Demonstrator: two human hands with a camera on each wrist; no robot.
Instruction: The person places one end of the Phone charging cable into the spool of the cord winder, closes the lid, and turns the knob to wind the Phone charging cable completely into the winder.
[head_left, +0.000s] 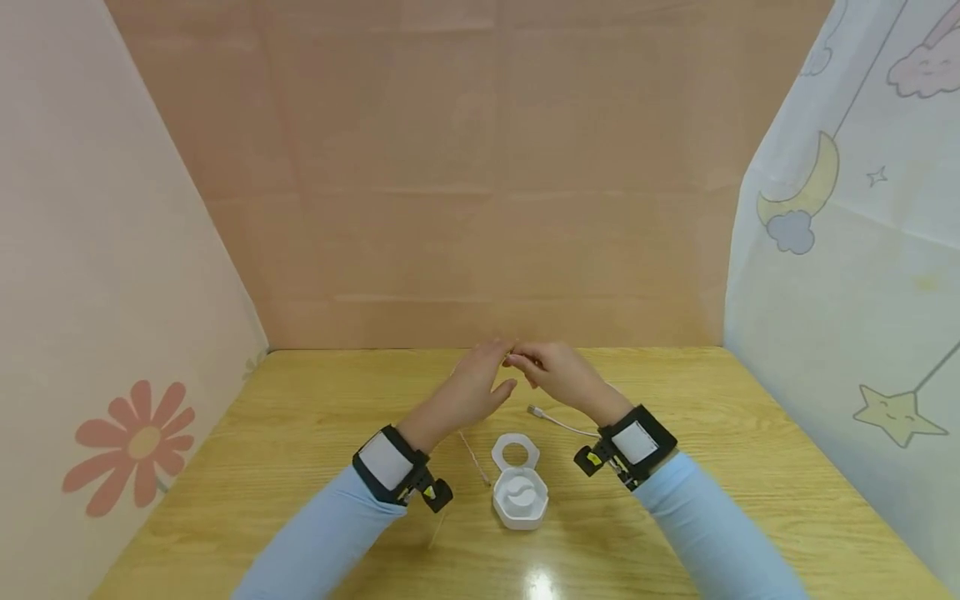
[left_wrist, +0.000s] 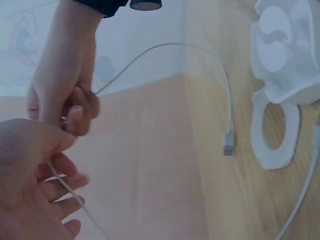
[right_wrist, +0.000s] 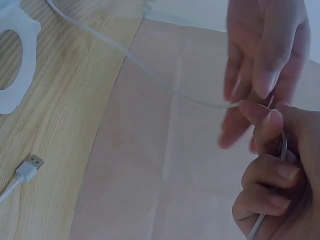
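- Your 2 hands meet above the far middle of the wooden counter (head_left: 300, 433), fingertips together, well above the surface.
- Your right hand (head_left: 558, 377) has its fingers curled around a thin white cable (left_wrist: 165, 47), pinching it between thumb and forefinger; the right wrist view shows the cable running down through the closed fingers (right_wrist: 270, 175).
- Your left hand (head_left: 472, 383) touches the same cable at the meeting point. Its fingers are mostly straight and spread, and the cable lies across them in the left wrist view. I cannot tell for sure whether the thumb is pinching the cable or only resting against it.
- From the right hand the cable arcs down to the counter and ends in a USB plug (left_wrist: 229, 144), which lies flat on the wood just beside the case's lid.
- A second stretch of the cable leaves the left hand and runs toward the counter near the left wrist; its end is not clear in any view.
- A small white octagonal case (head_left: 519, 497) sits on the counter near you, between your 2 wrists. It stands open, and its lid (head_left: 515, 453), with a round cut-out, lies folded back on the far side.
- Both wrists wear black straps with white patches, over light blue sleeves.
- Printed cloth panels stand on the left and right, with a plain pinkish panel behind.
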